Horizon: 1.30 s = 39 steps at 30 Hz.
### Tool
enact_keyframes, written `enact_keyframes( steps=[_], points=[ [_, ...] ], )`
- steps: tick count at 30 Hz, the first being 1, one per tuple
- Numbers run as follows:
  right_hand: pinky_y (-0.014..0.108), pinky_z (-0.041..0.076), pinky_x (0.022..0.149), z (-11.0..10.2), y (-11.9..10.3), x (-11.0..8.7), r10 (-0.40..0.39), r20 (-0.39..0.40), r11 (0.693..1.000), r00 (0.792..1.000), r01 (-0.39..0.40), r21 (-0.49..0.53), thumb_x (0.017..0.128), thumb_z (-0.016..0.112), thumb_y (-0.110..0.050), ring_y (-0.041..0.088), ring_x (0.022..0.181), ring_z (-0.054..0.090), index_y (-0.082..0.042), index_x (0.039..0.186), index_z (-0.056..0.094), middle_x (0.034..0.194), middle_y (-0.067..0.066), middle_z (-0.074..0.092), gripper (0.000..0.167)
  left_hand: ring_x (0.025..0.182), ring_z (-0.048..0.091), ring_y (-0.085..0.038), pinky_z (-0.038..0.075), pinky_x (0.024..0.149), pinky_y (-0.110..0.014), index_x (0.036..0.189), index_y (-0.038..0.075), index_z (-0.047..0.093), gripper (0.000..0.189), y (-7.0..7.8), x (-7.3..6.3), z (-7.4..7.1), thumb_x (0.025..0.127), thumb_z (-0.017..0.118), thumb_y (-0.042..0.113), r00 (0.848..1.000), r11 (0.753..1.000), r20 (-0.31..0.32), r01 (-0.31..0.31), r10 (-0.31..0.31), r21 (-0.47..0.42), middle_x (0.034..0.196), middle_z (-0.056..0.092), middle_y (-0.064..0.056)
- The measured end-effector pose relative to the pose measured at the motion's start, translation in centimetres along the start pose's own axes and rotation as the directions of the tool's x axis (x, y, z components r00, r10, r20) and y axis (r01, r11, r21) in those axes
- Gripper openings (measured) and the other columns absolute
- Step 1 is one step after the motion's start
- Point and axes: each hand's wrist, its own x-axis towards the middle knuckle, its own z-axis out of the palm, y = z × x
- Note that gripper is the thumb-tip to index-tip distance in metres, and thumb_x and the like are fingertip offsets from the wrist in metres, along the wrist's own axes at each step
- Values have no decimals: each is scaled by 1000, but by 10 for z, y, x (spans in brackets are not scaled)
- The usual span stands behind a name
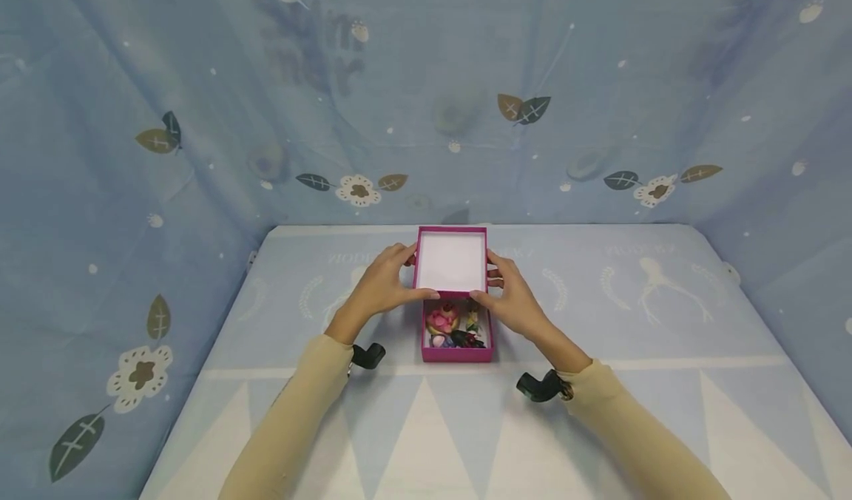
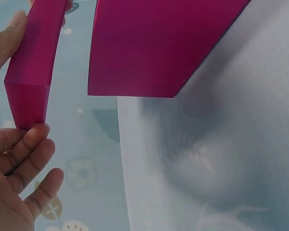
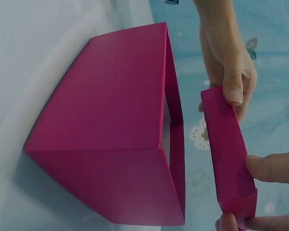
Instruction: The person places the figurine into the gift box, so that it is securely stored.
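A magenta box lid (image 1: pixel 452 262) is held up at the back edge of the open box (image 1: pixel 458 354), its white inside showing in the head view. My left hand (image 1: pixel 382 282) pinches the lid's left side, thumb at the near edge. On the opposite side, my right hand (image 1: pixel 512 298) grips it the same way. Inside the box lie a pink flower-like piece (image 1: pixel 442 319) and several small colourful items, too small to name. From the right wrist, the lid (image 3: pixel 226 149) appears apart from and above the box (image 3: pixel 101 96).
The box stands on a table with a pale blue and white patterned cloth (image 1: pixel 426 426). Behind and at the sides hangs a blue curtain (image 1: pixel 426 78) printed with leaves and flowers. Dark wrist-worn devices (image 1: pixel 541 387) sit at both cuffs.
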Motion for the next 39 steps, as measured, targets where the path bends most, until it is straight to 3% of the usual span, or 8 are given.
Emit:
enact_keyframes(
  steps=[10, 14, 18, 22, 28, 31, 34, 39],
  points=[
    [48, 46, 105, -14, -1, 5, 13, 24, 998, 1000, -15, 62, 97, 61, -16, 41, 130, 50, -1, 152, 29, 149, 23, 38, 66, 115, 57, -34, 49, 98, -46, 151, 7, 37, 107, 0, -3, -3, 68, 84, 55, 997, 994, 70, 43, -36, -97, 119, 59, -11],
    [50, 44, 106, -18, -4, 4, 29, 33, 994, 999, -32, 101, 100, 57, -22, 39, 133, 48, -2, 151, 32, 153, 21, 37, 61, 114, 57, -32, 49, 97, -47, 152, 10, 37, 103, 2, -6, -8, 71, 82, 54, 997, 991, 62, 45, -38, -126, 121, 60, -10],
    [50, 42, 108, -21, -6, 3, 19, 27, 993, 999, -22, 116, 100, 56, -27, 37, 137, 44, -2, 150, 34, 155, 18, 35, 60, 116, 58, -29, 50, 99, -46, 152, 12, 36, 99, 3, -6, -12, 73, 82, 51, 999, 988, 35, 5, 1, -157, 127, 61, -10],
    [51, 38, 111, -22, -6, 3, -23, 6, 989, 1000, 22, 146, 102, 54, -25, 37, 140, 40, 2, 144, 37, 155, 19, 35, 54, 123, 56, -30, 48, 104, -43, 151, 10, 38, 91, 3, -7, -12, 78, 81, 43, 999, 967, 16, -41, 46, -252, 137, 58, -11],
    [53, 33, 114, -23, -4, 2, -50, -4, 980, 999, 50, 194, 104, 48, -25, 39, 139, 41, 7, 134, 41, 153, 21, 36, 44, 128, 54, -33, 47, 105, -44, 142, 3, 46, 68, 2, -10, -9, 87, 75, 30, 999, 914, 4, -43, 49, -402, 139, 56, -15],
    [53, 35, 113, -22, -3, 3, -37, -10, 980, 999, 38, 198, 105, 46, -28, 42, 134, 45, 8, 129, 42, 148, 24, 40, 43, 127, 54, -34, 46, 105, -46, 137, 1, 49, 62, 1, -11, -7, 89, 73, 31, 998, 897, -6, -54, 58, -439, 137, 57, -17],
    [53, 39, 111, -21, -3, 4, -20, -17, 978, 1000, 23, 207, 105, 45, -28, 44, 130, 47, 9, 123, 43, 140, 27, 43, 41, 126, 55, -32, 46, 105, -46, 132, -1, 50, 63, 0, -11, -6, 89, 69, 43, 998, 885, -15, -66, 67, -461, 135, 58, -18],
    [51, 40, 110, -21, -2, 5, 1, -7, 974, 1000, 0, 227, 105, 44, -29, 45, 130, 46, 9, 120, 42, 135, 29, 42, 41, 123, 57, -34, 47, 105, -46, 129, -1, 53, 49, 0, -12, -7, 92, 69, 27, 998, 886, -21, -62, 59, -459, 133, 59, -20]
  ],
)
